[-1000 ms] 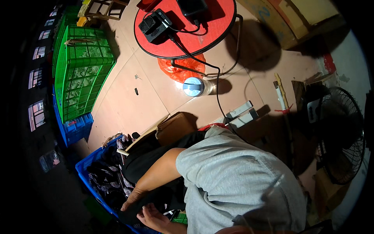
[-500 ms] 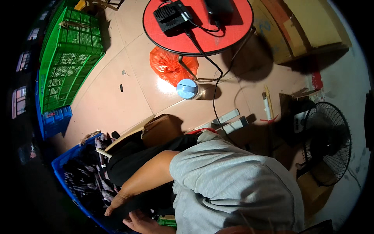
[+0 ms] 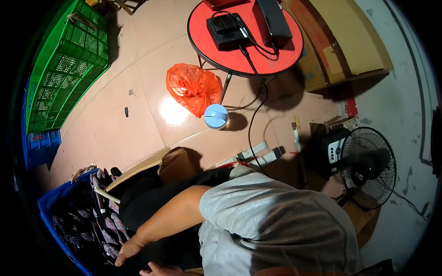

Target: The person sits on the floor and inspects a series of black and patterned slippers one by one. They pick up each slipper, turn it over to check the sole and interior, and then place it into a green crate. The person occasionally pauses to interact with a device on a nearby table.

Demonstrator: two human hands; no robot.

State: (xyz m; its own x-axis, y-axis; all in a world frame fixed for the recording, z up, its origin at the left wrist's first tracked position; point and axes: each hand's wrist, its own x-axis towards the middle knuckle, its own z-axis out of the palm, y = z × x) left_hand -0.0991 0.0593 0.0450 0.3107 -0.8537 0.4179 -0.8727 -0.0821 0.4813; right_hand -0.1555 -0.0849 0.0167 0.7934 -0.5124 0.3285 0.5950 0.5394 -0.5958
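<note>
I observe black fabric (image 3: 108, 224) with pale pinkish patches, heaped inside the blue crate (image 3: 62, 189), beside the right hand (image 3: 130, 250). Right- and left-hand (image 3: 160, 270) grip: I cannot tell.

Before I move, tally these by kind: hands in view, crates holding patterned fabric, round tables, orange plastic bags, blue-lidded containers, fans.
Hands: 2
Crates holding patterned fabric: 1
Round tables: 1
Orange plastic bags: 1
Blue-lidded containers: 1
Fans: 1
Total: 7

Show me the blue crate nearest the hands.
The blue crate at lower left, holding dark patterned fabric; the other blue crate sits higher in the picture, farther from the hands.
</note>
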